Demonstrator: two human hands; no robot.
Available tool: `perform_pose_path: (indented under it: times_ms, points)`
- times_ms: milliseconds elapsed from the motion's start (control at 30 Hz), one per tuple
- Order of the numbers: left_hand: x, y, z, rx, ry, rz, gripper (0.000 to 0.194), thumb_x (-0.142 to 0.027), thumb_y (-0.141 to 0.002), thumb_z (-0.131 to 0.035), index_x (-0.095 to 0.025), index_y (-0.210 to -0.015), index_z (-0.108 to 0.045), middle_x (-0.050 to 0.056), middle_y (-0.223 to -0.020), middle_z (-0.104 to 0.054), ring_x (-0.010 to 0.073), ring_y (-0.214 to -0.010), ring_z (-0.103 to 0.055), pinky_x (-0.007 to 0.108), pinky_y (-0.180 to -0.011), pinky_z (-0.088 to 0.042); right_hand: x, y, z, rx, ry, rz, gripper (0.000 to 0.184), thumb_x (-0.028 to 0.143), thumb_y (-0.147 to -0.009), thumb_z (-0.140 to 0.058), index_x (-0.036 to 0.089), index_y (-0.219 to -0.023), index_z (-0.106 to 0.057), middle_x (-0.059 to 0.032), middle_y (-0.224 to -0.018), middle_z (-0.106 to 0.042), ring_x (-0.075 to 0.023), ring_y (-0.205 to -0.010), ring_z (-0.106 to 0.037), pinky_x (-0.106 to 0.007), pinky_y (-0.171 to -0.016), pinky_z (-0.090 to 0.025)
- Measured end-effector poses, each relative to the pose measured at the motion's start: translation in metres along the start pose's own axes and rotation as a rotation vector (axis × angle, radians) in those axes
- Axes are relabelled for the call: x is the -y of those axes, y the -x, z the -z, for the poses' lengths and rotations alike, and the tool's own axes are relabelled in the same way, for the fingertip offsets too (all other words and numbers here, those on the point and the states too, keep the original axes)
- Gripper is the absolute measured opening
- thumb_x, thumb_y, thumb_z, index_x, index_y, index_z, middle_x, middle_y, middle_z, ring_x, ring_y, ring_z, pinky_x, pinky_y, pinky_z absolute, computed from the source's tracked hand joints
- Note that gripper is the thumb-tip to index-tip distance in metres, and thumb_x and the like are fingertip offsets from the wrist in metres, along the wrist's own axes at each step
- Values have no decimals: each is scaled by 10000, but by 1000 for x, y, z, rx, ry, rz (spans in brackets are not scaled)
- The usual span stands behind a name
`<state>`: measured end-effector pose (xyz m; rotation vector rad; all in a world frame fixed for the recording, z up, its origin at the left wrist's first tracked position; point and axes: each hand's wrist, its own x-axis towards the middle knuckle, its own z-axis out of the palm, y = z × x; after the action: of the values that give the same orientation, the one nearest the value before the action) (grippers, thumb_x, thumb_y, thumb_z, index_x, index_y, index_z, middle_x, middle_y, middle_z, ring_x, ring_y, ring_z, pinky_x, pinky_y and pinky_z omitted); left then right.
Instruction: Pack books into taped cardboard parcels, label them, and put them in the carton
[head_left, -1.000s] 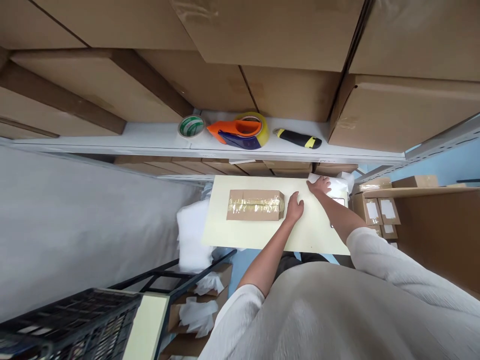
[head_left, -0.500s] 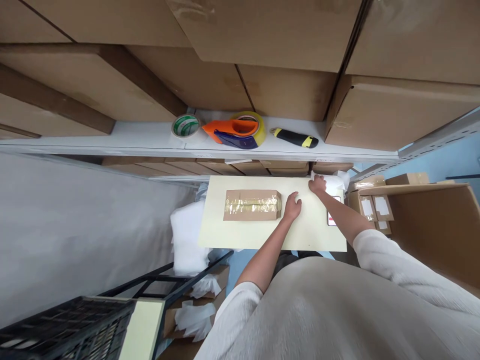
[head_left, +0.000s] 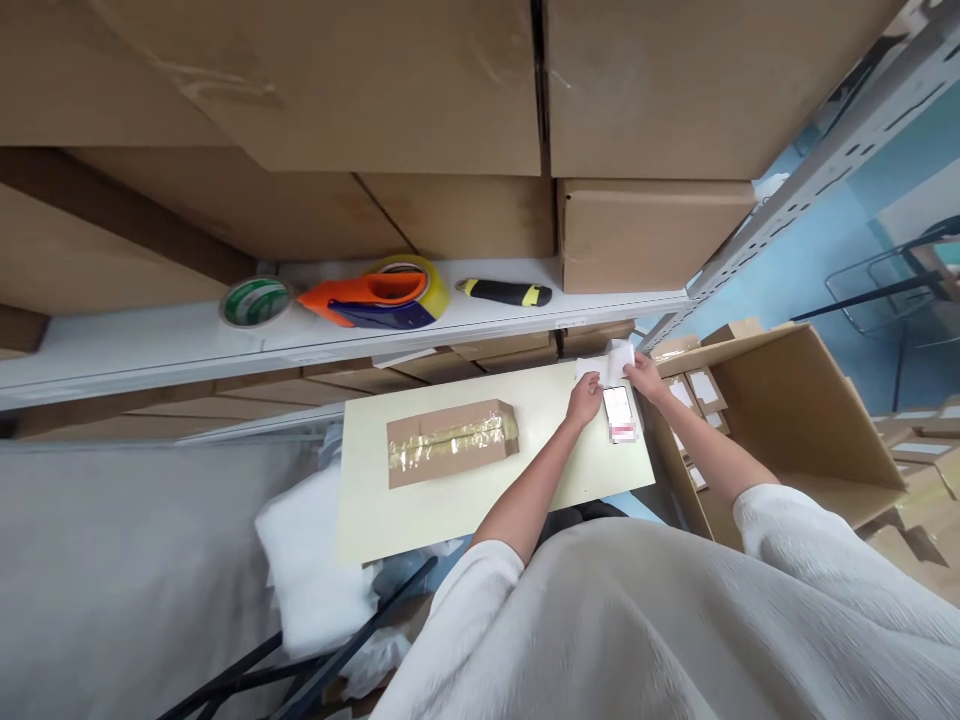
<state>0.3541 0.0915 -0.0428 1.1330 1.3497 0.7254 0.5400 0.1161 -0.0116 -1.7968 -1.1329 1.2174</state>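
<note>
A taped brown cardboard parcel [head_left: 452, 441] lies on a pale yellow board [head_left: 450, 500]. To its right, my left hand [head_left: 583, 402] and my right hand [head_left: 643, 377] both pinch a white sheet of paper [head_left: 609, 360] at the board's far right corner. Just below the hands a phone [head_left: 619, 414] with a lit screen lies on the board. Both hands are closed on the paper, a little apart from the parcel.
A white shelf [head_left: 150, 345] above carries a green tape roll [head_left: 255, 300], an orange tape dispenser [head_left: 375, 297] and a black-and-yellow utility knife [head_left: 504, 292], under stacked cartons. An open large carton [head_left: 795, 420] with small labelled boxes stands at right. White foam wrap [head_left: 300, 560] lies at left.
My left hand left the parcel's end and moved right to join my right hand on the white paper. The view swung to the right, showing the open carton.
</note>
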Motion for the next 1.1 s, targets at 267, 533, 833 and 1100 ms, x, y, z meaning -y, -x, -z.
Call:
perform_pose_path:
  times_ms: [267,533,833,1100]
  points:
    - [-5,-5,-31,43,14,2,359,-107,-984,-585,-192,-1310,-711,147,-1394,-756,235,-1290,-730,417,-1162,-537,3,-1,43,-95,-57,5,287,436,-790,-583,229,-988,-597,-42,-936,-702,-245,-930,-678,-381,-817,-635]
    - [-3,-5,-37,113,-48,26,370,-121,-1003,-554,-210,-1329,-705,121,-1445,-737,231,-1331,-708,414,-1178,-526,-11,1,67,-186,306,-73,159,356,-860,-575,239,-961,-613,-100,-991,-733,-310,-977,-664,-433,-887,-598]
    - [-11,-3,-54,130,-77,10,390,-202,-974,-666,-221,-1363,-689,126,-1492,-705,278,-1326,-705,402,-1097,-566,-29,15,65,-113,605,-121,246,280,-860,-608,198,-1072,-702,-128,-1048,-784,-329,-954,-717,-368,-828,-553]
    - [-26,-26,-60,-48,-227,67,273,-173,-913,-776,-259,-1152,-676,46,-1136,-792,212,-997,-751,320,-909,-549,-23,9,45,24,686,-123,218,280,-890,-636,191,-1085,-674,-133,-1065,-779,-307,-991,-728,-333,-844,-525]
